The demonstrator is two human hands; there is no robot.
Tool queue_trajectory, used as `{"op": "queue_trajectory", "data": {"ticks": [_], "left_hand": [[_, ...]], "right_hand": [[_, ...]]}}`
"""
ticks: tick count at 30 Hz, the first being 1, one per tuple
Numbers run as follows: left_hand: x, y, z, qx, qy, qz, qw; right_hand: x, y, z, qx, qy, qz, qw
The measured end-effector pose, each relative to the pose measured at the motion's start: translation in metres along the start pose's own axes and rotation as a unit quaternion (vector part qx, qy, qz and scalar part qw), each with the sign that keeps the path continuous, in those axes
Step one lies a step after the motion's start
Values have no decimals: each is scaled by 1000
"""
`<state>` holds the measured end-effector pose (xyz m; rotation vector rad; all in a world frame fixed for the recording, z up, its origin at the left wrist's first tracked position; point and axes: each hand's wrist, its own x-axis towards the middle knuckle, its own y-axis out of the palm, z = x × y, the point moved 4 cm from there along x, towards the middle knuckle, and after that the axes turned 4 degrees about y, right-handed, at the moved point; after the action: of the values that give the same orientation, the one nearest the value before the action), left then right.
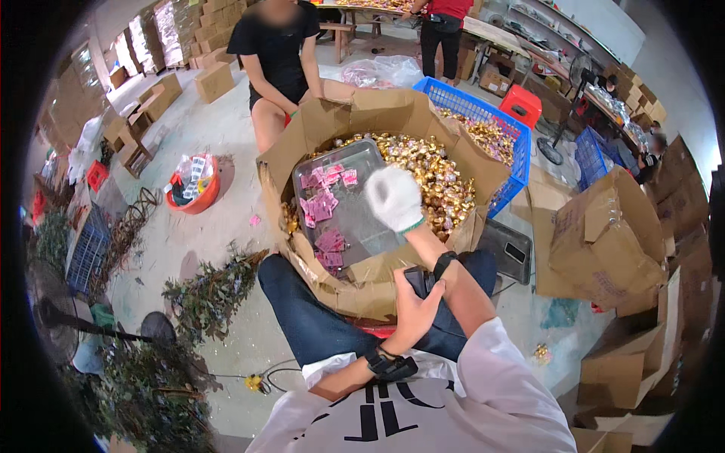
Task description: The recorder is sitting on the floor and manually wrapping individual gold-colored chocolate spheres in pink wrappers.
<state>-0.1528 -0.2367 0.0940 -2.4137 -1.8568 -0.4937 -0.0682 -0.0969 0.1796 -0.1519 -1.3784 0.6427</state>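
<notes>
My right hand (394,198), in a white knitted glove with a green cuff, is over the right side of a grey tray (370,245). Its fingers are curled closed, and whatever they hold, if anything, is hidden. Bare, my left hand (415,313) closes round a small black box-shaped device (419,280) at my right wrist, beside a black strap (445,264). Small pink printed pieces (321,205) lie in loose piles on the tray. The tray rests inside a large cut-down cardboard box (355,294), against a heap of small gold-wrapped pieces (445,185).
Behind the box stands a blue plastic crate (521,143) of more gold pieces. A phone (516,252) lies on a dark tray at the right. An orange basin (198,198), leafy branches (215,294) and open cartons (608,234) surround me. Another person (276,57) sits opposite.
</notes>
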Motion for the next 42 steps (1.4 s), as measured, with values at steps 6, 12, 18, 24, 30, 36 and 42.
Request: {"op": "queue_trajectory", "data": {"ticks": [6,12,18,24,30,36,42], "left_hand": [[0,-1,-28,-120,-163,73,976],[55,-16,18,-165,-266,164,936],[202,-97,10,-232,-3,-139,963],[219,-109,-33,-211,80,-314,922],[174,-85,-65,394,468,-139,779],[170,-105,-62,390,449,-81,800],[189,-127,-51,-128,66,-263,954]], "right_hand": [[-2,-12,45,4,-183,191,964],[-12,-10,-19,435,458,182,754],[-67,-37,23,460,469,168,735],[-106,-48,127,381,483,195,764],[-132,-26,114,519,710,174,443],[-157,-13,141,597,706,254,283],[-145,-28,141,592,566,311,481]]}}
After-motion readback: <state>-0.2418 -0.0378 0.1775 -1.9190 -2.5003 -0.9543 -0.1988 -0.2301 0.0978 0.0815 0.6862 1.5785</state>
